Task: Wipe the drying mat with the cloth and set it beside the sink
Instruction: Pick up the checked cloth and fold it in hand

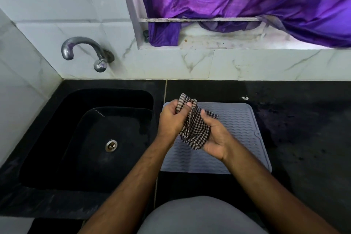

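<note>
Forearms are reaching in from the bottom edge over the black counter (303,138). Both hands are gripping the checked cloth (193,129) above the grey drying mat (243,119) — the left hand (171,119) is pinching its upper end, the right hand (216,137) is cupping the lower bunch. The mat is lying flat just right of the black sink (85,138). Farther back, a metal tap (83,51) is jutting from the tiled wall — a purple curtain (247,2) is hanging at the window.
</note>
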Available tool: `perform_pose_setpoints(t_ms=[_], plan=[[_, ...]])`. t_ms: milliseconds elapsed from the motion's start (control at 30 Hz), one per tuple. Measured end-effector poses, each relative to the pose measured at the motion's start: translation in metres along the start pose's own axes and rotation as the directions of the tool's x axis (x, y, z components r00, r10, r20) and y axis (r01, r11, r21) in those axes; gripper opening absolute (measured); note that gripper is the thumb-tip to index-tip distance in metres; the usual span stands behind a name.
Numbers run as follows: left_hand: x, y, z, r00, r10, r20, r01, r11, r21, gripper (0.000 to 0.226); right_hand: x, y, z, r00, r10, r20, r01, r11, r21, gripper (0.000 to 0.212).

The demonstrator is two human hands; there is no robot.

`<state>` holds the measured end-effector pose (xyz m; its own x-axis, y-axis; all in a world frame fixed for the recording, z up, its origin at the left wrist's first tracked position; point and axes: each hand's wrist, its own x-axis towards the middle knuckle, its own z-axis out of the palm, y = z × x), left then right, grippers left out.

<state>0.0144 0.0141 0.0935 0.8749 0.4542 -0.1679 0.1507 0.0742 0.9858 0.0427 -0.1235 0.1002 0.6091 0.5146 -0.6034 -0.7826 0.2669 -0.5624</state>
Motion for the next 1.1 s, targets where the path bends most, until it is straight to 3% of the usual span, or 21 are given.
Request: perform_pose_setpoints(t_ms=[67, 133, 233, 367, 533, 633, 800, 933, 1033, 1100], plan=[[0.008, -0.001, -0.004, 1.000, 0.012, -0.026, -0.006, 0.972, 0.235, 0.033, 0.002, 0.004, -0.004, 1.000, -0.004, -0.001, 0.004, 1.000, -0.012, 0.036], [0.014, -0.005, -0.009, 0.997, 0.025, -0.077, 0.019, 0.853, 0.521, 0.036, 0.005, 0.004, -0.005, 0.998, -0.039, -0.058, 0.033, 0.994, -0.102, 0.031], [0.015, -0.011, -0.005, 0.998, 0.022, -0.064, 0.022, 0.788, 0.616, 0.027, 0.013, -0.003, -0.005, 0.962, -0.143, -0.234, 0.073, 0.956, -0.283, 0.025], [0.011, -0.023, 0.013, 0.995, 0.087, 0.052, -0.098, 0.700, 0.707, 0.023, 0.017, -0.005, -0.002, 0.942, -0.205, -0.266, 0.071, 0.895, -0.440, 0.029], [0.011, -0.030, 0.029, 0.985, 0.041, 0.169, -0.131, 0.813, 0.567, 0.015, 0.022, -0.003, -0.003, 0.938, -0.235, -0.257, 0.085, 0.870, -0.486, 0.024], [0.011, -0.029, 0.029, 0.987, 0.068, 0.147, -0.132, 0.863, 0.487, 0.012, 0.026, -0.005, -0.007, 0.930, -0.245, -0.273, 0.093, 0.878, -0.469, 0.030], [0.013, -0.024, 0.024, 0.926, -0.174, 0.336, 0.108, 0.972, 0.208, 0.032, 0.026, -0.012, -0.010, 0.962, -0.186, -0.198, 0.109, 0.932, -0.345, 0.044], [0.016, -0.022, 0.018, 0.945, -0.218, 0.245, 0.215, 0.976, 0.037, 0.030, 0.027, -0.015, -0.018, 0.958, -0.225, -0.175, 0.152, 0.923, -0.353, 0.014], [0.020, -0.034, 0.013, 0.970, -0.211, 0.117, 0.209, 0.977, 0.032, 0.022, 0.033, -0.012, -0.017, 0.946, -0.231, -0.225, 0.134, 0.916, -0.378, 0.020], [0.026, -0.049, 0.003, 0.990, -0.133, -0.056, 0.139, 0.979, 0.146, 0.015, 0.040, -0.008, -0.018, 0.932, -0.242, -0.270, 0.095, 0.881, -0.464, 0.022]])
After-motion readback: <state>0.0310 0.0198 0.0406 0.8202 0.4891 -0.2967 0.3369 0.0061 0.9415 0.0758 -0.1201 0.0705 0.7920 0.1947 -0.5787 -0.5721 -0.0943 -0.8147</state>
